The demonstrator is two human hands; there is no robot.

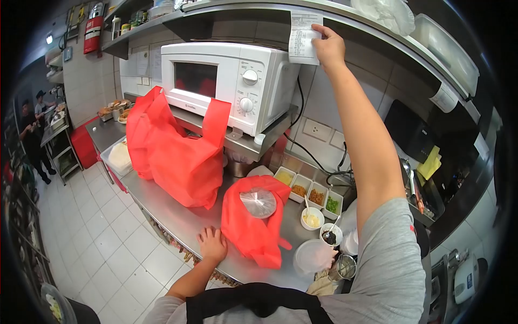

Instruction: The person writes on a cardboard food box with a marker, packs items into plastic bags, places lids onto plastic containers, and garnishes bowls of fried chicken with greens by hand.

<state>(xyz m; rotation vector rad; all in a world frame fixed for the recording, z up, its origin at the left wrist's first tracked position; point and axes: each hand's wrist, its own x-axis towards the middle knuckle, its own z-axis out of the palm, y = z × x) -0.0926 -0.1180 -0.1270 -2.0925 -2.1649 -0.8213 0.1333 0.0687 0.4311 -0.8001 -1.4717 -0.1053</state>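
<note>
My right hand (330,47) is raised to the shelf edge, its thumb and fingers pinching a printed receipt (303,40). The receipt hangs from or rests against the metal edge; which one I cannot tell. Down on the steel counter, my left hand (212,244) lies with its fingers spread, beside a small red cloth bag (245,232). On top of that bag sits a clear plastic-wrapped container (258,203). A larger red bag (183,162) with upright handles stands to its left, its contents hidden.
A white microwave (216,75) sits on a raised shelf behind the bags. Along the wall are topping containers (316,194), with white cups (312,218) in front. A clear round lid (313,256) lies near my body. Two people (35,129) stand far left.
</note>
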